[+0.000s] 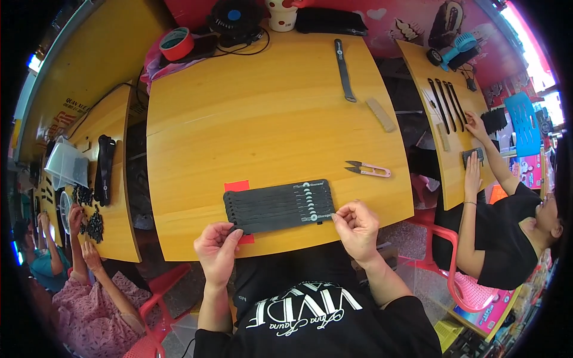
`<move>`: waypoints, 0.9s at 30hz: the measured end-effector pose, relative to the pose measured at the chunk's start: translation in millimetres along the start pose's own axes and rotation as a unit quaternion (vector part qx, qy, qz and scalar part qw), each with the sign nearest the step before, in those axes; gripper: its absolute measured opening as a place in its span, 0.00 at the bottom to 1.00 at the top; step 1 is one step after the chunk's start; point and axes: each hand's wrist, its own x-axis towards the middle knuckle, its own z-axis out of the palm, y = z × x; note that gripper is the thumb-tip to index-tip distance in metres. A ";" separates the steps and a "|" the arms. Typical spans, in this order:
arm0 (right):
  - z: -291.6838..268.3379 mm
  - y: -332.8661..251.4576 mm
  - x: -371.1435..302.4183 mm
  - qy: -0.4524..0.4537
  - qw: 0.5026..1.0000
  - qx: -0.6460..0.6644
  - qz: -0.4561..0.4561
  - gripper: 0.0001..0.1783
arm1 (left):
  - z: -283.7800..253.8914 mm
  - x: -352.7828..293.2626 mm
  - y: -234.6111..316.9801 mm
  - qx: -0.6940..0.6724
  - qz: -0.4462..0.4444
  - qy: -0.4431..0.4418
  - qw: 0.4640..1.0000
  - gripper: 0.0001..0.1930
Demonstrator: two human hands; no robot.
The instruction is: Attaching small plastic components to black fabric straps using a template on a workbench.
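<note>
Several dark grey straps (268, 206) with white print lie overlapped in a neat row near the table's front edge. Over a red strip (237, 185), their left ends stick out a little past it. My left hand (216, 249) pinches the left end of the nearest strap between thumb and finger. At the opposite end my right hand (358, 230) pinches that strap's right corner, so it stretches between both hands. Beyond my right hand lie small thread snips (367, 169) with pink handles, blades pointing left.
One more strap (344, 71) and a tan rectangular block (380, 115) lie at the table's right. A black fan (234, 19) and a red tape roll (176, 45) stand at the back. Co-workers handle straps at side tables; one person's hand (476, 126) shows at right.
</note>
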 end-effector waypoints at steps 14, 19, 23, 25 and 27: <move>0.4 2.1 -0.6 0.008 1.000 -0.009 0.004 0.10 | 1.7 0.5 -0.5 0.011 -0.004 0.005 1.000 0.07; 1.0 -0.3 0.0 0.006 1.000 -0.017 0.005 0.10 | 0.5 1.1 0.0 0.018 0.003 0.002 1.000 0.07; 1.5 -0.7 0.9 0.003 1.000 -0.025 0.005 0.10 | 0.5 2.2 -0.9 0.023 0.000 0.006 1.000 0.06; 2.1 -1.2 1.5 0.002 1.000 -0.025 0.006 0.10 | 0.3 1.8 -1.9 0.022 0.002 0.005 1.000 0.06; 2.5 -1.7 1.5 0.006 1.000 -0.014 0.018 0.10 | 0.9 1.8 -1.9 0.021 0.005 0.005 1.000 0.06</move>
